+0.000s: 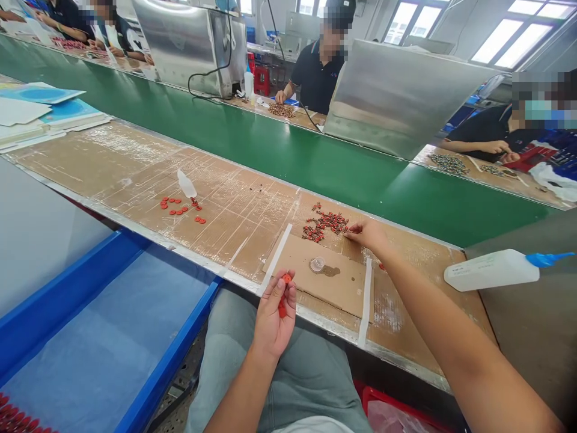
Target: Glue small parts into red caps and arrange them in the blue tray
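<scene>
My left hand (276, 307) is closed around several small red discs (287, 278), one pinched upright at the fingertips and others in the palm. At the right edge of a pile of small red-and-dark pieces (328, 224) is my right hand (366, 233), thumb and fingers pressed together. Whatever sits between those fingertips is too small to make out. Between the hands lies a cardboard sheet (336, 294) held by white tape strips, bearing a small clear cup (317, 264) beside a wet stain.
Loose red discs (178, 211) lie left near a white plastic scoop-like piece (186, 184). A white bottle with blue nozzle (491, 270) rests at right. Beyond runs a green conveyor belt (270, 150); co-workers sit across it. A blue tray (112, 337) stands at lower left.
</scene>
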Demonstrator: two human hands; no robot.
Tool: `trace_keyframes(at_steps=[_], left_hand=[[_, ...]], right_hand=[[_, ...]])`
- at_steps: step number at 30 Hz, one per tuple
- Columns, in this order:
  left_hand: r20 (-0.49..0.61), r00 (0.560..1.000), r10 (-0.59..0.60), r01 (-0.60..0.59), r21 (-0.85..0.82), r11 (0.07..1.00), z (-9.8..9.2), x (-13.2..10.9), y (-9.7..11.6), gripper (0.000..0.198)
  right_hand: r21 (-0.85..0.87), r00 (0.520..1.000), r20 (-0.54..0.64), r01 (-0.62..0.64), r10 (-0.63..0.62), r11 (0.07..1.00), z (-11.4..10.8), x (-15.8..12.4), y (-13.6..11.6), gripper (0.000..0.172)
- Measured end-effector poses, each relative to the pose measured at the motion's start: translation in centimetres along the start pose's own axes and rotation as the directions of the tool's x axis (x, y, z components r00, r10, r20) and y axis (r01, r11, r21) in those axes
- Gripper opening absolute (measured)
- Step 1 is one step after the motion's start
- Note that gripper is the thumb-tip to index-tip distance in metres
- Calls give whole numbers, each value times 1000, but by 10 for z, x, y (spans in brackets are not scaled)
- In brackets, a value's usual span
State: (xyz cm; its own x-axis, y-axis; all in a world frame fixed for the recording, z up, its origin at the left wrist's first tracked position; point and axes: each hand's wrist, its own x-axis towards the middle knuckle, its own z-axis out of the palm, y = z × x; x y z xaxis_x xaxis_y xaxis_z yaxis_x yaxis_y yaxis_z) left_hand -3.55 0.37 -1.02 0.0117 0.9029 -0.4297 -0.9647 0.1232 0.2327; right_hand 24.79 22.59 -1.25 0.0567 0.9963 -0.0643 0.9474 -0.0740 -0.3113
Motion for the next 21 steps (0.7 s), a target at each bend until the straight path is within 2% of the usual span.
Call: trace_keyframes(at_steps=[3, 7, 10, 14, 16, 21], left_hand=[[1, 1000, -3, 3, 1, 1000, 0, -2, -1, 20], [12, 1000, -7, 7, 5, 1000, -1, -3, -3, 20], [16, 1000, -10, 10, 6, 1000, -2, -4, -5, 20], [14, 1000, -15, 15, 12, 1000, -1, -4, -5, 19], [15, 1000, -13, 13, 12, 1000, 0, -4, -5, 18], [-4, 1000, -13, 13, 14, 1000, 3, -8, -4, 18]], right_hand=[[-15, 999, 28, 23, -23, 1000, -1, -5, -1, 25], [-37, 995, 95, 40, -36, 998, -2, -5, -1, 19], [-69, 995, 95, 50, -43, 996, -5, -1, 1, 14], [-76, 998, 41, 55, -52, 996, -8, -2, 4, 26], [-69, 999, 29, 48, -46, 997, -8, -4, 5, 27], [-28, 993, 103, 54, -51, 998, -5, -9, 6, 23]])
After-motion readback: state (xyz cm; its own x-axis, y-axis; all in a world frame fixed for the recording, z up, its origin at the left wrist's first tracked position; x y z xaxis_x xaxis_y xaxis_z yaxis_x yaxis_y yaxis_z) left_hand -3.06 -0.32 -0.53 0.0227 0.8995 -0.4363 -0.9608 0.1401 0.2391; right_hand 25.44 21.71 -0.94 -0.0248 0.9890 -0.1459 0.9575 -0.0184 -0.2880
